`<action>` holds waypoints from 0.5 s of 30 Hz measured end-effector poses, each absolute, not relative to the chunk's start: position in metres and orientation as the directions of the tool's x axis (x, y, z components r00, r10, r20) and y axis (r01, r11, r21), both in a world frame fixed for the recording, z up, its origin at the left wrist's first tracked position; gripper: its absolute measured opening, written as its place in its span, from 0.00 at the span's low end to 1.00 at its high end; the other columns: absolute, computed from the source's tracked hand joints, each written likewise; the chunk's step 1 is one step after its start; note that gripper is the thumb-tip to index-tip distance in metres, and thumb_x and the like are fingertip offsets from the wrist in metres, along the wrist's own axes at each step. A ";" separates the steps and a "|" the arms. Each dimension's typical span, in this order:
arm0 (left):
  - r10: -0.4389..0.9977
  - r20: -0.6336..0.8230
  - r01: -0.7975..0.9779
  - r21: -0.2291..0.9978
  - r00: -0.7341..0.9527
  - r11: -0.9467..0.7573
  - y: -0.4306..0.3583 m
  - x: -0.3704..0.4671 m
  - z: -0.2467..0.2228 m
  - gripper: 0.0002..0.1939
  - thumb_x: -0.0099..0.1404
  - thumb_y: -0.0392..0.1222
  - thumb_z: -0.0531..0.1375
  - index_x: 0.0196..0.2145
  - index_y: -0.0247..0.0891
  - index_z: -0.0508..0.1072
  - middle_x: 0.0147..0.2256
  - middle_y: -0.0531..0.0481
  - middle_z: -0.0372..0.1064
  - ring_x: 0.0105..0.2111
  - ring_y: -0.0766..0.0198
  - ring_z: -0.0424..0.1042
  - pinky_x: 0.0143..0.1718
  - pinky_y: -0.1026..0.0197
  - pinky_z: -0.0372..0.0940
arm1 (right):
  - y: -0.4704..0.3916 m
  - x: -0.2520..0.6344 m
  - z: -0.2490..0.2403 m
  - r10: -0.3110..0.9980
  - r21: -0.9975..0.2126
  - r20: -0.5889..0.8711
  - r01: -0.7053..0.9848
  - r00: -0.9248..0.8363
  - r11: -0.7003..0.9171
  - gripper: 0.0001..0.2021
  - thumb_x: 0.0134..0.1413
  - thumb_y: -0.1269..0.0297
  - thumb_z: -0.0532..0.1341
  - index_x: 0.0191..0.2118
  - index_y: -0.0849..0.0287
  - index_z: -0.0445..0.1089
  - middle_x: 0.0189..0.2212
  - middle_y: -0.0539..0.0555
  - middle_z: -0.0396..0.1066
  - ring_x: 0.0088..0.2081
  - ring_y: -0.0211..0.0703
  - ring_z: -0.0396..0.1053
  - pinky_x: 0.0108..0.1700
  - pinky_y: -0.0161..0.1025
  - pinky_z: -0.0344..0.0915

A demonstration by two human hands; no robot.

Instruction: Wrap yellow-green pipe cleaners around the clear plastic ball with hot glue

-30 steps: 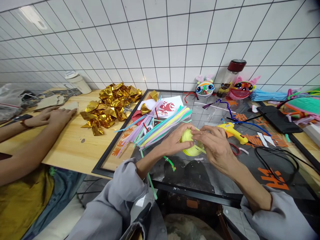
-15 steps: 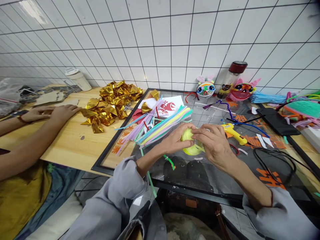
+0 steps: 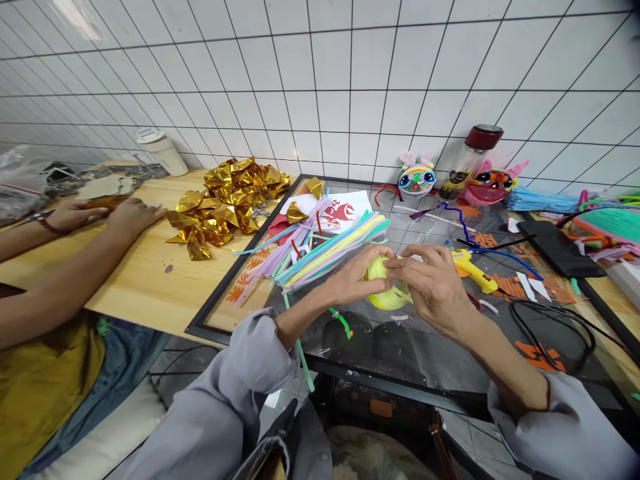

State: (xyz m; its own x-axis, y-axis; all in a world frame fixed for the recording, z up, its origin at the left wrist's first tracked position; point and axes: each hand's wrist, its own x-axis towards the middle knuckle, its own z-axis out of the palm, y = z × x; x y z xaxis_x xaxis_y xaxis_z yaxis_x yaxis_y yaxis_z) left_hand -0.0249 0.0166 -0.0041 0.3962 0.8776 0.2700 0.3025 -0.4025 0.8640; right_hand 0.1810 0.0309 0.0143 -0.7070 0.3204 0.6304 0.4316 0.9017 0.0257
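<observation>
Between my hands, above the dark glass-topped board, is a rounded yellow pipe-cleaner coil point(image 3: 389, 298). My left hand point(image 3: 357, 275) grips its left side, thumb in front and fingers behind. On the upper right, my right hand point(image 3: 434, 283) pinches it with thumb and fingertips; part of the coil is hidden behind these fingers. Just left of my hands lies a loose bundle of coloured pipe cleaners point(image 3: 333, 250). A yellow hot glue gun point(image 3: 475, 272) rests right of my right hand, and a short green pipe cleaner point(image 3: 342, 321) lies below my left wrist.
A co-worker's hands point(image 3: 131, 219) rest at the left, beside gold foil pieces point(image 3: 235, 193). Two pipe-cleaner animal faces, one white point(image 3: 417, 179) and one pink point(image 3: 487, 185), stand near a glass bottle point(image 3: 467, 160). A black phone point(image 3: 560, 248) and a black cable point(image 3: 550, 327) lie right.
The view has shifted slightly, so things sit a little further right. Both my hands stay on the yellow coil. Something brownish now shows at the co-worker's hands.
</observation>
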 end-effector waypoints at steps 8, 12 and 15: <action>0.872 0.280 0.298 0.860 0.402 -0.414 0.016 -0.024 -0.003 0.22 0.62 0.41 0.62 0.53 0.38 0.66 0.56 0.41 0.67 0.57 0.49 0.67 0.63 0.48 0.61 | 0.030 0.181 0.012 0.309 -0.007 0.654 0.403 -0.691 0.915 0.18 0.61 0.81 0.53 0.48 0.57 0.74 0.44 0.55 0.81 0.49 0.52 0.68 0.47 0.49 0.57; 0.875 0.267 0.301 0.865 0.405 -0.403 0.017 -0.024 -0.004 0.22 0.61 0.40 0.62 0.53 0.39 0.66 0.56 0.43 0.67 0.57 0.50 0.67 0.63 0.49 0.61 | 0.028 0.180 0.010 0.326 -0.022 0.658 0.415 -0.679 0.909 0.18 0.61 0.81 0.53 0.48 0.57 0.74 0.42 0.55 0.81 0.49 0.51 0.68 0.48 0.49 0.57; 0.882 0.250 0.295 0.876 0.398 -0.382 0.016 -0.025 -0.004 0.22 0.60 0.41 0.61 0.53 0.39 0.66 0.55 0.43 0.67 0.57 0.50 0.67 0.63 0.49 0.61 | 0.028 0.179 0.009 0.323 -0.024 0.675 0.418 -0.664 0.908 0.17 0.62 0.81 0.53 0.46 0.57 0.74 0.43 0.54 0.81 0.49 0.50 0.68 0.47 0.48 0.57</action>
State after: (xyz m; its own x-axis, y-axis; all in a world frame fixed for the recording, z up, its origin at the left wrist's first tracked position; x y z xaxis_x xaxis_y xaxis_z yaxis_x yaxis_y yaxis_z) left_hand -0.0246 0.0162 -0.0044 0.3983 0.8824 0.2504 0.2949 -0.3817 0.8760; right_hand 0.1786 0.0278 0.0094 -0.6637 0.3228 0.6748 0.4177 0.9083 -0.0237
